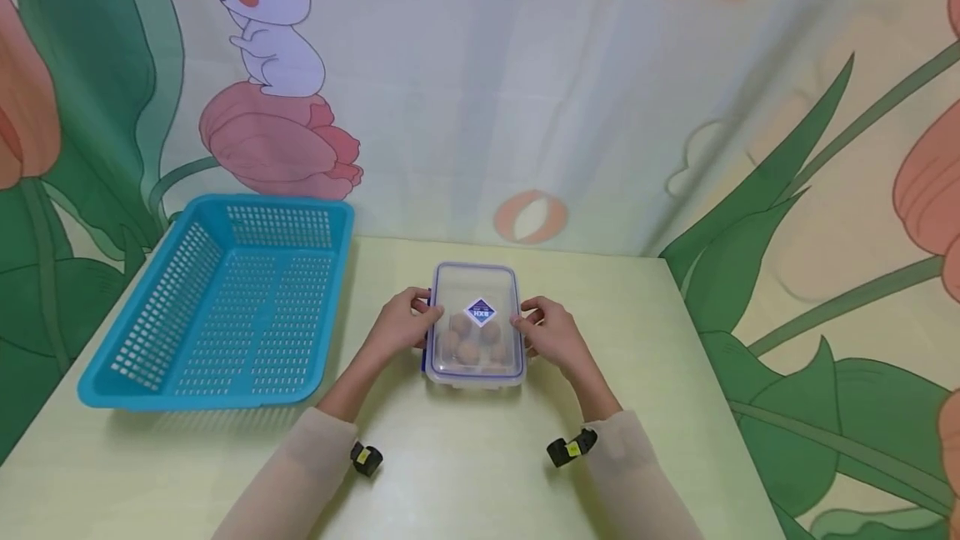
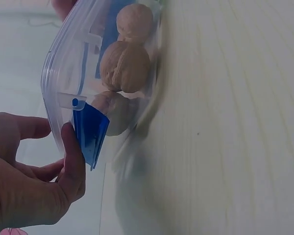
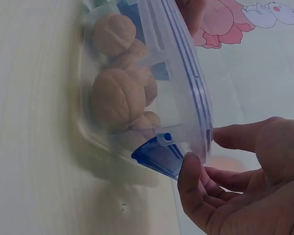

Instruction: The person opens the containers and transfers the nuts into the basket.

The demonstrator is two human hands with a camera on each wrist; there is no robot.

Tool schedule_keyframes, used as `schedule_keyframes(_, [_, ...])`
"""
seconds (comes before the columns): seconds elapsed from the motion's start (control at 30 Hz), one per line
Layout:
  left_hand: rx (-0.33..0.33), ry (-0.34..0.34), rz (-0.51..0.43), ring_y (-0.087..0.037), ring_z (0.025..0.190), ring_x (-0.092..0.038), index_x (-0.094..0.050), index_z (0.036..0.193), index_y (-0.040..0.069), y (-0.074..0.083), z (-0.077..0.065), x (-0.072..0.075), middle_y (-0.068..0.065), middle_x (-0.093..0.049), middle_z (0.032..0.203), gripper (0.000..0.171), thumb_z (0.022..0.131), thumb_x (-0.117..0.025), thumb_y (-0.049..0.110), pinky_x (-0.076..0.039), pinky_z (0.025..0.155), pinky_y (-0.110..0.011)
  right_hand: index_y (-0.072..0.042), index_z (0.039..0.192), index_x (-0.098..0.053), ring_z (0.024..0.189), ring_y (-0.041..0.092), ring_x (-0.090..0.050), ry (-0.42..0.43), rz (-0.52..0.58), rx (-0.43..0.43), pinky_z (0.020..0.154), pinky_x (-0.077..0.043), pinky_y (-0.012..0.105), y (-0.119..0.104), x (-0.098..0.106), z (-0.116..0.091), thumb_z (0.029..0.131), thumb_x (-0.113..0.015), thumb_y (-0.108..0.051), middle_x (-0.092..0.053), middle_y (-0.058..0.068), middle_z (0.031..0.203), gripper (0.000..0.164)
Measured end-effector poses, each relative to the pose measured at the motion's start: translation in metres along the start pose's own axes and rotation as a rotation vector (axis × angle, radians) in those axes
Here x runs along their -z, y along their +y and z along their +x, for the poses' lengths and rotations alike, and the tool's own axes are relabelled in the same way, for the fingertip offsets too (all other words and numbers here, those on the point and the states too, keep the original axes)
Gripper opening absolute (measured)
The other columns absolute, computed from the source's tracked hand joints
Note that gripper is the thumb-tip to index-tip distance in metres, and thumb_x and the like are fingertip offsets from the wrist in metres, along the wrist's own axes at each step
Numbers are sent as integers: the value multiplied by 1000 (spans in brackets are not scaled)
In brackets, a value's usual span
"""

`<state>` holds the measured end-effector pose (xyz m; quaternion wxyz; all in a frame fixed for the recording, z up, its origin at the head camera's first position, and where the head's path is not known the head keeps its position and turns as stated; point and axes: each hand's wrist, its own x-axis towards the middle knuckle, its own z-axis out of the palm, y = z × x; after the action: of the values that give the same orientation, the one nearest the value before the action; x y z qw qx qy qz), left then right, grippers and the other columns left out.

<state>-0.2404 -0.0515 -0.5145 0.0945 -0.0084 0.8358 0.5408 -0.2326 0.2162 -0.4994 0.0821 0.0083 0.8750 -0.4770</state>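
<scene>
A clear food storage box (image 1: 477, 282) with a purple-blue seal line and a blue diamond label (image 1: 481, 312) is between both hands. Several walnuts (image 2: 125, 66) show through its walls. My left hand (image 1: 403, 322) holds the box's left edge, thumb on the lid, fingers under the rim by a blue latch (image 2: 90, 132) that sticks outward. On the opposite edge, my right hand (image 1: 553, 328) pinches the rim the same way, a fingertip touching another blue latch (image 3: 159, 155), also swung out. Whether the box's base touches the table, I cannot tell.
A blue perforated plastic basket (image 1: 339, 307) stands to the left on the pale wooden table (image 1: 465, 465). Behind the table hangs a printed curtain (image 1: 450, 123) with flowers and a rabbit. Black wrist cameras sit at both sleeves.
</scene>
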Motion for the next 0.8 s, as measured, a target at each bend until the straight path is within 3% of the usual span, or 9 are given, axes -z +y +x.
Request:
schedule_keyframes(0.17, [4, -13, 5, -26, 77, -71, -51, 148, -3, 1, 0, 1, -21, -62, 121, 54, 105, -66, 26, -65, 69, -40, 0, 133, -60, 76, 26, -66, -1, 85, -43, 71, -64, 50, 7, -4, 0, 103, -71, -22, -58, 15, 103, 38])
schedule_keyframes(0.37, [-20, -19, 10, -27, 78, -70, -52, 147, -1, 0, 1, 8, -21, -62, 120, 53, 105, -67, 27, -66, 70, -41, -2, 128, -63, 75, 26, -63, 16, 181, -41, 63, -63, 39, 11, -7, 1, 103, -72, -23, -57, 14, 100, 34])
schedule_keyframes(0.8, [-41, -11, 53, -27, 84, -70, -55, 145, -2, 2, -1, 5, -19, -63, 115, 52, 104, -67, 27, -66, 73, -39, -1, 129, -64, 73, 26, -64, -1, 176, -43, 63, -62, 35, 6, -2, -6, 102, -73, -19, -57, 15, 99, 33])
